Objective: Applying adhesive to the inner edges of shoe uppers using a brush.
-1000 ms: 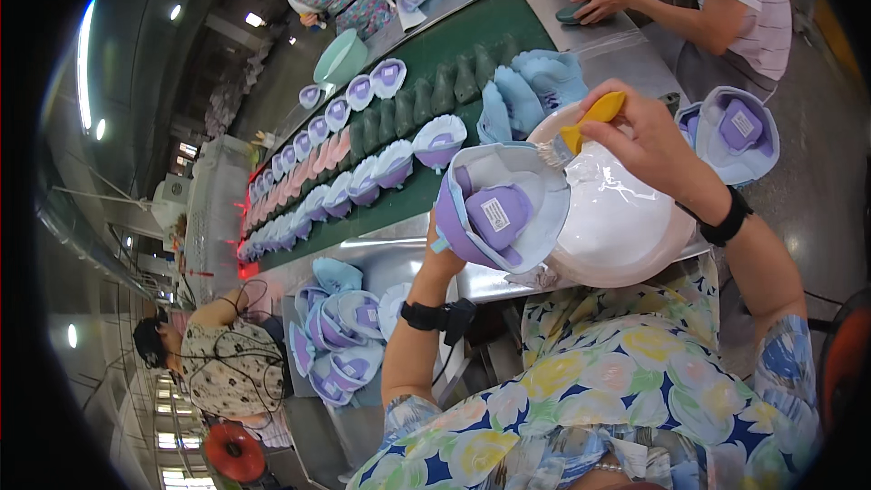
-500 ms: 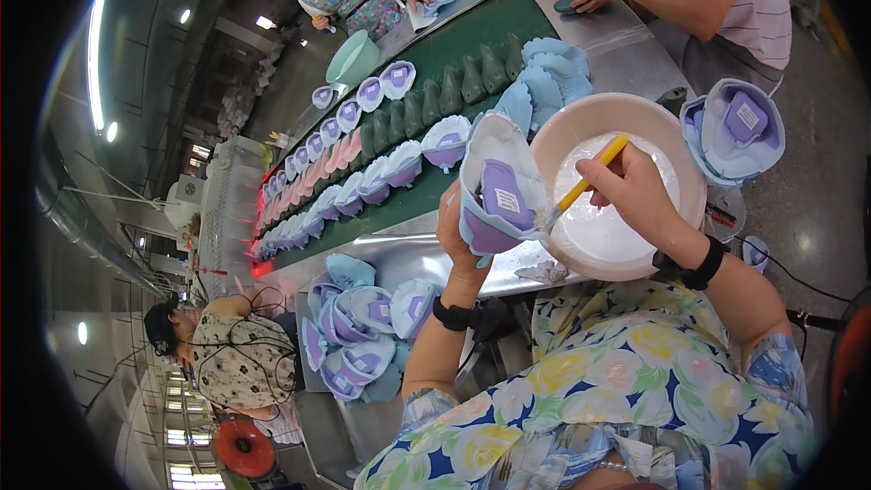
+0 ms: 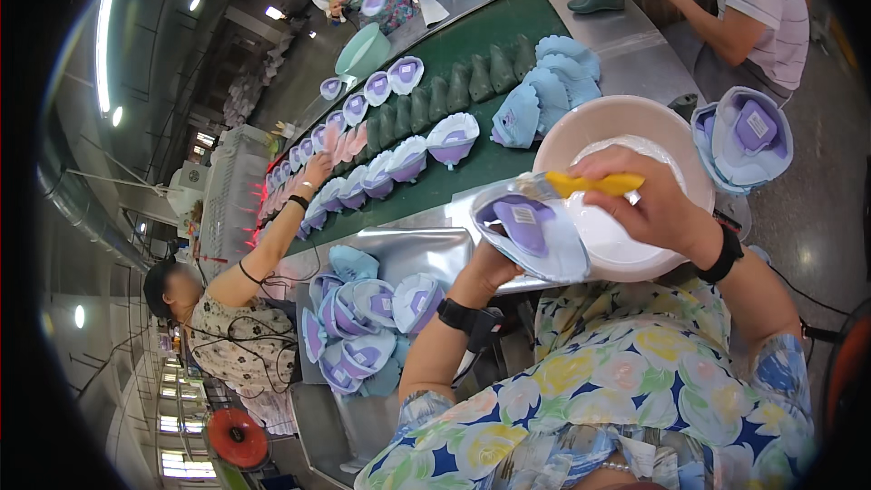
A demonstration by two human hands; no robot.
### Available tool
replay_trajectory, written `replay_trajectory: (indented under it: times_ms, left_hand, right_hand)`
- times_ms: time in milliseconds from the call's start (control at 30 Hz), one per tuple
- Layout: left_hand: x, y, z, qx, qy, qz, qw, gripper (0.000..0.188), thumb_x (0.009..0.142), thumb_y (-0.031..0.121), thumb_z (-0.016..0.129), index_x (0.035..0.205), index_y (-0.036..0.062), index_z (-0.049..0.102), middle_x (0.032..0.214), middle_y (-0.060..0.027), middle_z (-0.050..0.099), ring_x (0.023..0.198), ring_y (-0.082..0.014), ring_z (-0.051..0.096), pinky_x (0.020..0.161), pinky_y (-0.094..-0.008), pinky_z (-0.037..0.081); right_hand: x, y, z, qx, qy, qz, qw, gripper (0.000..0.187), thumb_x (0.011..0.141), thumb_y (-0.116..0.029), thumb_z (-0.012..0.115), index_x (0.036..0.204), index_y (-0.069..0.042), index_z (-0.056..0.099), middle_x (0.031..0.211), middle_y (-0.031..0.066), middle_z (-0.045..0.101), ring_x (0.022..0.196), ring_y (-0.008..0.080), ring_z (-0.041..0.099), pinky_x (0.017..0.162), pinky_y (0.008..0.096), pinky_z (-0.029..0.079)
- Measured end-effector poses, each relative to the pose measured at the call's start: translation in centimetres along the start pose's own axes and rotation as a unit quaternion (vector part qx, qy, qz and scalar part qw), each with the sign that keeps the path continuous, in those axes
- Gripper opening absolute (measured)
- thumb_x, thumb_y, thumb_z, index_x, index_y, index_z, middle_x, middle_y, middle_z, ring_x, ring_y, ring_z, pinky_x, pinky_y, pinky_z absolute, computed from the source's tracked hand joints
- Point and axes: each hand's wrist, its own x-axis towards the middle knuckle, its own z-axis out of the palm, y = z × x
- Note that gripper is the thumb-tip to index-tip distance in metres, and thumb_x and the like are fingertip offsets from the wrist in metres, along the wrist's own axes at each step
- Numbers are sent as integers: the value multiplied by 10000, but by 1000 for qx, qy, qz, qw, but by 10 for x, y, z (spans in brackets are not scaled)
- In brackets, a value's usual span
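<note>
My left hand (image 3: 491, 267) is closed around a light-blue and purple shoe upper (image 3: 555, 240), gripping it from below at its near left side. A purple inner part with a white label faces up. In my right hand (image 3: 658, 200) is a paintbrush (image 3: 594, 184) with a yellow handle. Its bristles are close to the far rim of the shoe upper; I cannot tell whether they touch. Beneath my right hand stands a pale pink basin (image 3: 626, 113) holding white liquid.
A green conveyor belt (image 3: 463, 177) carries rows of shoe uppers and dark green shoe lasts (image 3: 435, 95). Light-blue uppers (image 3: 558, 77) lie by the basin; others fill a metal tray (image 3: 318, 413) at left. More uppers (image 3: 739, 141) sit right. A co-worker's hand (image 3: 318, 168) reaches over the belt.
The shoe upper has been lowered and turned in my left hand. My brush has moved to its far rim. The left co-worker now reaches over the belt; another has let go of a green last.
</note>
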Motion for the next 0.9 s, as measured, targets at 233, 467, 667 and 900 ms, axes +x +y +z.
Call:
replay_trajectory:
  times_ms: [233, 467, 667, 900]
  left_hand:
    - [-6, -7, 39, -157, -150, -19, 976, 492, 1017, 403, 553, 1397, 90, 537, 1306, -123, 651, 1130, -251, 685, 972, -452, 583]
    - [-6, 3, 28, -106, -89, 79, 987, 488, 1020, 379, 553, 1391, 62, 538, 1326, -142, 635, 1149, -275, 671, 970, -439, 588]
    - [-2, 8, 11, -190, -4, 10, 982, 496, 1033, 426, 497, 1376, 72, 553, 1339, -142, 631, 1204, -300, 640, 1049, -490, 528]
    - [3, 0, 35, -196, -147, -22, 969, 488, 1024, 437, 523, 1374, 99, 560, 1319, -133, 646, 1152, -276, 672, 1013, -467, 553]
  right_hand:
    - [22, 0, 12, -78, -87, -22, 993, 267, 906, -121, 733, 1135, -65, 608, 1055, 124, 691, 942, 351, 669, 822, 396, 534]
    - [25, 2, -5, -90, -82, 114, 986, 196, 940, -169, 687, 1044, -39, 583, 853, 177, 672, 806, 355, 666, 721, 390, 505]
    - [8, -3, -17, -78, -102, 183, 975, 211, 930, -155, 693, 1078, -37, 601, 950, 184, 687, 888, 365, 663, 788, 400, 508]
    - [30, -9, 5, -60, -82, -42, 994, 230, 910, -105, 718, 1109, -67, 611, 1052, 124, 694, 969, 329, 663, 827, 373, 522]
